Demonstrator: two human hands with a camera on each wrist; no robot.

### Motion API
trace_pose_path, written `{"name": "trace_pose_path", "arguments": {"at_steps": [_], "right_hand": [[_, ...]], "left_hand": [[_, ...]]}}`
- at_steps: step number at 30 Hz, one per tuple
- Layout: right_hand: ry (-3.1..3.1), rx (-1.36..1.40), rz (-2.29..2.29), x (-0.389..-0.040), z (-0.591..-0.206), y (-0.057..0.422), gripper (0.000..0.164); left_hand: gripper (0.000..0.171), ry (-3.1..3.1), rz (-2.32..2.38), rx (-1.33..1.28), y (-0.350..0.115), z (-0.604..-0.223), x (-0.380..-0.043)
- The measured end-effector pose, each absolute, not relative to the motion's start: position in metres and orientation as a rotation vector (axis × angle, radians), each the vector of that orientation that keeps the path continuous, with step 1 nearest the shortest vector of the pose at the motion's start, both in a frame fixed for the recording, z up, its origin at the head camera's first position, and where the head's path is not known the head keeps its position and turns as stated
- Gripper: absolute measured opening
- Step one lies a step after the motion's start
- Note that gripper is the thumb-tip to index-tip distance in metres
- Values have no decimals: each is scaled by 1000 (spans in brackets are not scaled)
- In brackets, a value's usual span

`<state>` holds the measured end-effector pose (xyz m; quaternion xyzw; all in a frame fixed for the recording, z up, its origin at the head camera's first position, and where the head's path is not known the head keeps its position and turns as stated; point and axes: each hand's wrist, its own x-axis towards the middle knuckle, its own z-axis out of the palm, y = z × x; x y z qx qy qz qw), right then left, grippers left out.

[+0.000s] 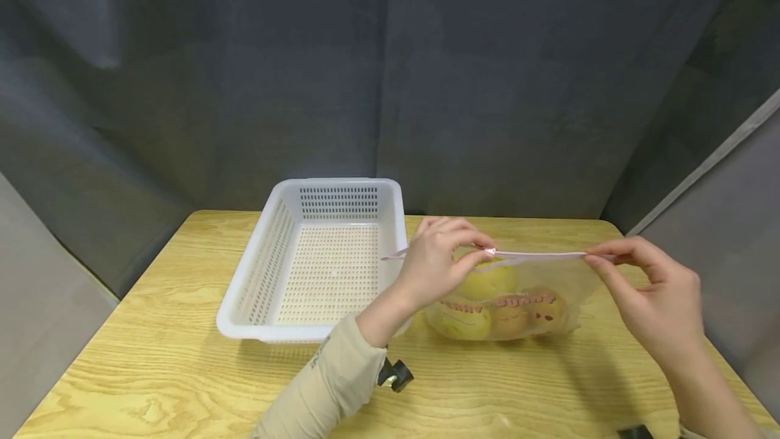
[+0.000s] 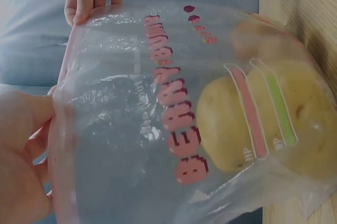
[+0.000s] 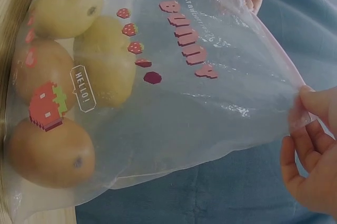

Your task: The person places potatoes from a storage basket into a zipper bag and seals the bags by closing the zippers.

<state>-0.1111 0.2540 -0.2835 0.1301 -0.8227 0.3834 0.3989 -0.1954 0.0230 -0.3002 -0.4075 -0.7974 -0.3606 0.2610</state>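
A translucent zip bag (image 1: 585, 280) with pink lettering and a pink zip strip stands on the table, holding several round yellow and orange-brown fruits (image 2: 224, 124); their exact kind is blurred by the plastic. My left hand (image 1: 435, 256) pinches the zip strip at the white slider (image 1: 490, 251), left of the bag's middle. At the right end of the strip, my right hand (image 1: 661, 290) pinches the top corner between thumb and fingers. The strip is stretched nearly straight between both hands. In the right wrist view, the fruits (image 3: 52, 153) lie at the bag's bottom.
A white perforated plastic basket (image 1: 244, 269) stands left of the bag, with no contents visible inside; my left forearm passes by its near right corner. The wood-grain table (image 1: 152, 358) ends at dark fabric curtains (image 1: 305, 87) behind and at the sides.
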Motion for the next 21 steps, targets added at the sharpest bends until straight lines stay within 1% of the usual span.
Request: {"name": "trace_pose_path", "arguments": {"at_steps": [13,21], "right_hand": [[-2096,303,953,-113,-283,255,18],[-2109,238,962,-113,-280,259,17]], "left_hand": [[11,-2156,-1026,-1085,16,-304,-198],[12,-2160,-1038,-1070,12,-305,-202]]}}
